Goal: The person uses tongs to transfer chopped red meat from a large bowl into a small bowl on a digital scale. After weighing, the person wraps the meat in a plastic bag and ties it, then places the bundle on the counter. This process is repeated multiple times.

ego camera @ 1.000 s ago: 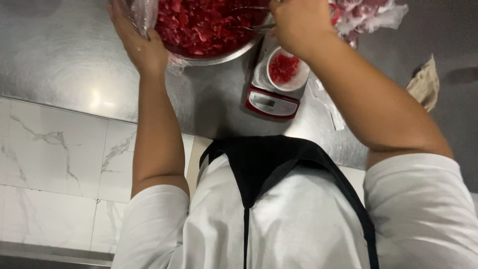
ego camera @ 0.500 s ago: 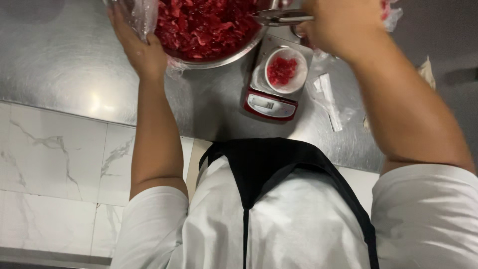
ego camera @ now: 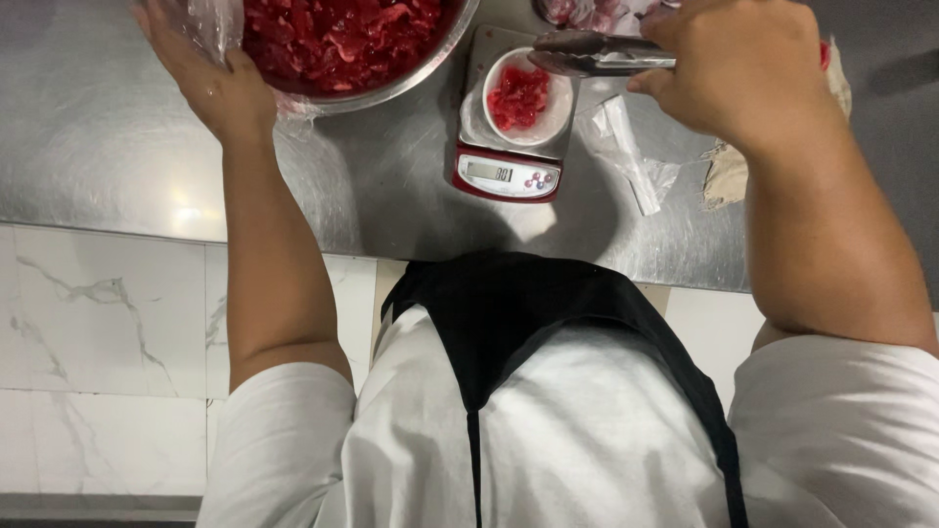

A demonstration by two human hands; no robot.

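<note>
My left hand (ego camera: 210,73) rests against the side of a big steel bowl (ego camera: 411,80) full of chopped red raw meat, where clear plastic film hangs over the rim. My right hand (ego camera: 748,64) grips metal tongs (ego camera: 597,54), their tips over a small white bowl (ego camera: 559,110) holding a little red meat. That bowl stands on a red and silver kitchen scale (ego camera: 506,176) with a lit display.
Everything sits on a steel counter (ego camera: 108,147) with its front edge toward me; white marble floor tiles lie below. An empty clear plastic bag (ego camera: 626,152) lies right of the scale, crumpled brownish paper (ego camera: 726,176) beyond it. Bagged meat portions (ego camera: 587,12) show at the top edge.
My right hand has swung the tongs from over the big bowl down toward the small white bowl on the scale. The view has tilted, bringing the counter closer.
</note>
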